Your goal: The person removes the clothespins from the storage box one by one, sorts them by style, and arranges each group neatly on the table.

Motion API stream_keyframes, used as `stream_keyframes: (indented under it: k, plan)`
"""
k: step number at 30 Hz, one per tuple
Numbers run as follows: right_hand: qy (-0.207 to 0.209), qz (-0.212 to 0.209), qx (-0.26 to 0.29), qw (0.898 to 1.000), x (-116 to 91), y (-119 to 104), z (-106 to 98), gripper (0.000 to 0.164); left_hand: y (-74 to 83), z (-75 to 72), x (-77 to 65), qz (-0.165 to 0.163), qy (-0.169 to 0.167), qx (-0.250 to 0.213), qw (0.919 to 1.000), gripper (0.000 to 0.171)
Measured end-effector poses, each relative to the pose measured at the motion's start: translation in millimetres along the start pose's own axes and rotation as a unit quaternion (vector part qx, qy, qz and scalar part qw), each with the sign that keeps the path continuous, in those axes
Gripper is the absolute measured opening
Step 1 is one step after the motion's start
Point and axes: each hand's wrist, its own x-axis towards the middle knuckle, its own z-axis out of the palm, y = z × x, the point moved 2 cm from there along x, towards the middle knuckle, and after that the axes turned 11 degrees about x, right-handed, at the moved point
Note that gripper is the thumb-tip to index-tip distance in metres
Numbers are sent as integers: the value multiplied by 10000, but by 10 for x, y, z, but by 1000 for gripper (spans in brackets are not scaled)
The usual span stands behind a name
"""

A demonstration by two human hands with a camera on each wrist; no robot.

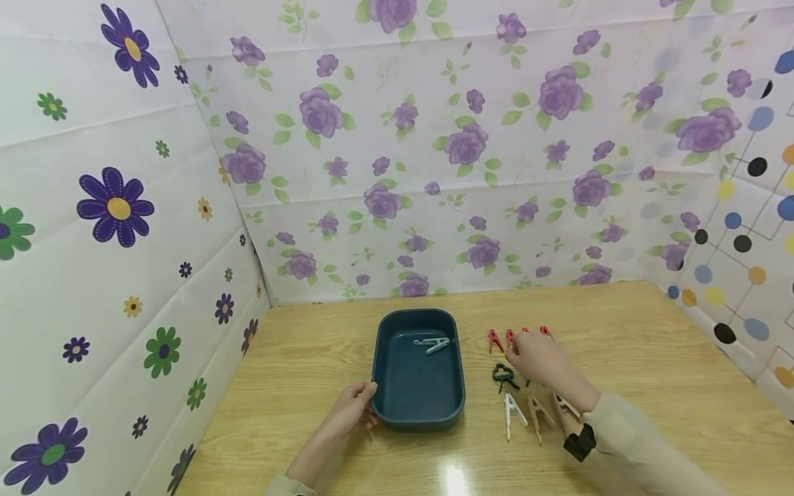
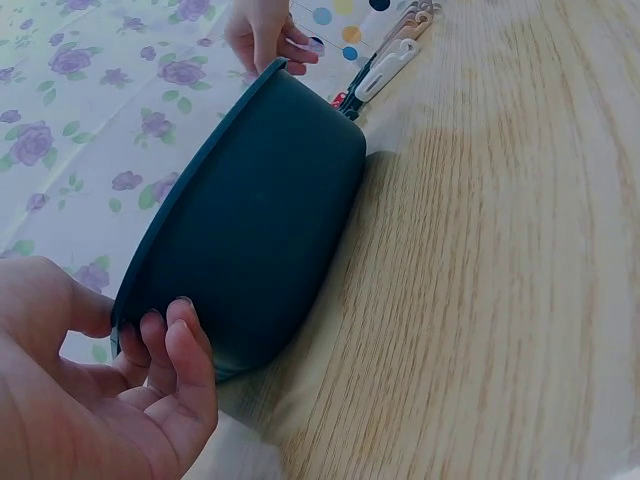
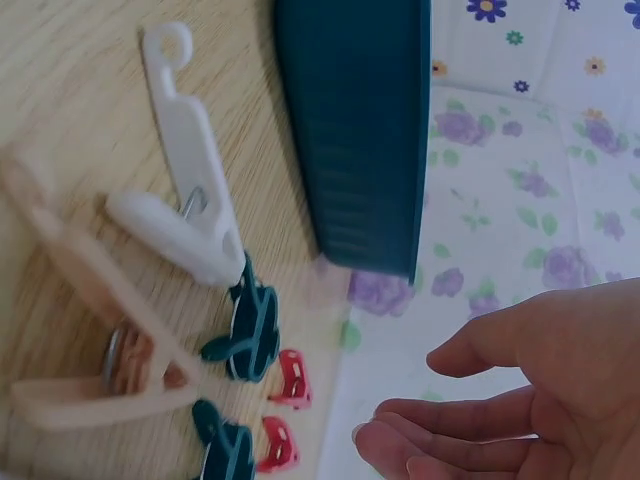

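Note:
A dark teal plastic bin (image 1: 417,424) stands on the table with a pale clothespin (image 1: 438,347) lying inside it. My left hand (image 1: 356,408) holds the bin's near left rim, thumb at the lip and fingers bent against the outer wall (image 2: 250,220). To the right of the bin, my right hand (image 1: 542,359) hovers over rows of clips, its fingers (image 3: 470,418) loosely bent and thumb apart, with nothing between them. Near it are red clips (image 1: 494,340), green clips (image 3: 255,335), a white clothespin (image 3: 195,150) and a tan clothespin (image 3: 105,265). The hand partly hides the clips in the head view.
More white and brown clothespins lie in the front row beneath the right forearm. A black strap piece (image 1: 579,442) sits at the right wrist. Flower-printed sheets (image 1: 347,241) border the wooden table (image 1: 310,344) at the back and left, and a dotted sheet (image 1: 744,275) at the right.

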Motion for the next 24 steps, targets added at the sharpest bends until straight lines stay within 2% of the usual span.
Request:
stream_keyframes:
  k: [3, 9, 11, 13, 19, 21, 24]
  plan:
    - [113, -175, -63, 9998, 32, -82, 24, 40, -9, -5, 2, -12, -5, -6, 10000, 38]
    - [344, -381, 232, 9984, 160, -263, 97, 14, -25, -16, 8, -31, 40, 4, 10000, 39]
    - [402, -465, 437, 9971, 220, -331, 134, 20, -21, -23, 4, -46, 64, -4, 10000, 40]
    - [498, -548, 590, 9955, 274, -402, 177, 34, -13, -29, -2, -51, 72, -2, 10000, 39]
    - [804, -1000, 845, 9881, 408, -612, 330, 31, -17, -22, -7, -49, 46, 57, 10000, 42]
    - [773, -1184, 950, 9854, 459, -659, 403, 30, -12, -14, -6, -43, 24, 58, 10000, 42]
    - [448, -1285, 1189, 9835, 527, -727, 506, 33, 4, -4, -4, -43, 6, 33, 10000, 39]
